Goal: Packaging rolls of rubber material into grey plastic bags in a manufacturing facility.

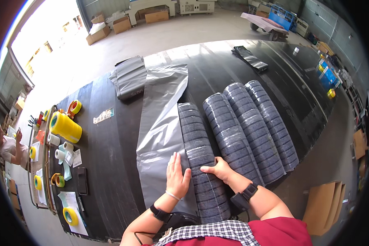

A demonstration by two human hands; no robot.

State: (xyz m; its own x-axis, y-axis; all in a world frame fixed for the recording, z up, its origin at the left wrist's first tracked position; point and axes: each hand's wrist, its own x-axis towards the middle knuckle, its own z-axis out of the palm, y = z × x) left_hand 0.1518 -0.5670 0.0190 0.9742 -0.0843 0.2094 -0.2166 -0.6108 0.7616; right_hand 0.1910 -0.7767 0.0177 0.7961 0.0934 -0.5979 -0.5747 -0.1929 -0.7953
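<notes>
A long dark blue-grey roll (194, 135), banded and wrapped in clear film, lies lengthwise in front of me on the black table. My left hand (177, 176) is flat with fingers stretched, on a shiny grey plastic bag (162, 119) spread along the roll's left side. On the roll's right side, my right hand (220, 169) has its thumb over the top, and its other fingers are partly hidden against the side. Three similar wrapped rolls (231, 135) lie side by side to the right. Beyond my left hand rests a stack of folded grey bags (129, 78).
Yellow tape rolls (65, 127), white paper rolls (53, 139), a black phone-like object (82, 181) and papers sit at the table's left. A folded dark bag (250, 58) lies at the far side. Cardboard sheets (324, 207) stand at lower right. Another person (14, 147) is at far left.
</notes>
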